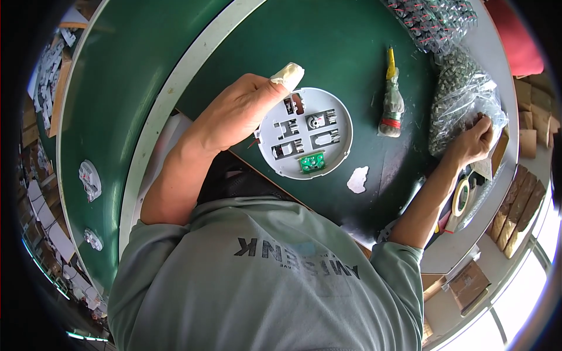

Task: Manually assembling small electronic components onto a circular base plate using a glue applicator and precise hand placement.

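Note:
A round grey plastic housing lies face up over the green table, showing metal contacts, slots and a small green circuit board near its lower edge. My left hand grips the housing's left rim; its thumb is wrapped in pale tape, and the fingers are mostly hidden beneath. A red wire shows by that rim. At the far right, my right hand pinches the film of a clear plastic bag filled with many small grey-green parts. Whether a small part is also between those fingertips cannot be seen.
A tool with a yellow tip and wrapped handle lies between housing and bag. A white scrap sits nearby. Another bag of parts is at the back right. A tape roll lies below my right forearm. A pale rail curves along the left.

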Demonstrator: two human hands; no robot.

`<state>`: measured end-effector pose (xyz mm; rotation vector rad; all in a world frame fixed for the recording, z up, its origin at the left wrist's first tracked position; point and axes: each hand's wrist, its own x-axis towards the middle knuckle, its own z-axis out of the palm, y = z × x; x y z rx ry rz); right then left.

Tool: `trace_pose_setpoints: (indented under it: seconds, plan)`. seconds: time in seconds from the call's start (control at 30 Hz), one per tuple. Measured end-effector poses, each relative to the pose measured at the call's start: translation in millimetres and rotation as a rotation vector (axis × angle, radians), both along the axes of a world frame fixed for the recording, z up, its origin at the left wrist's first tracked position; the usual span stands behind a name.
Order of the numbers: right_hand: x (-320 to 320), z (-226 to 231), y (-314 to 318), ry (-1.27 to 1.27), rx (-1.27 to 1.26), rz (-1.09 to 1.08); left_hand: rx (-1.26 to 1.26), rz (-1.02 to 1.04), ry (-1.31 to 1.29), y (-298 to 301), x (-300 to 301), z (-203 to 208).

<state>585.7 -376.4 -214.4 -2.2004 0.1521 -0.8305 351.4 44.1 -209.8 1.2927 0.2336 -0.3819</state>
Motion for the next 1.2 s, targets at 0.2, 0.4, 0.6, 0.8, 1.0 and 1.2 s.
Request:
trace_pose_setpoints:
  seconds: [0.2, 0.4, 0.6, 0.8, 1.0, 1.2]
  plan:
    - [4, -9, -5, -0.065, 0.148, 0.082, -0.046, -0.015, 0.000, 3, 2, -3]
    - [8, -12, -8, -0.059, 0.174, 0.100, -0.050, 0.020, -0.016, 2, 2, -6]
    - [4, -10, -6, -0.022, 0.186, 0.084, -0.015, 0.009, -0.022, 5, -1, -15]
    - [2, -8, -5, -0.019, 0.171, 0.083, 0.016, 0.032, -0.032, 1, 0, -12]
    - [2, -7, -8, 0.013, 0.139, 0.062, 0.017, 0.005, -0.091, 3, 2, -20]
    - [2, -7, -1, -0.009, 0.111, 0.063, 0.010, -0.019, -0.084, 5, 1, -19]
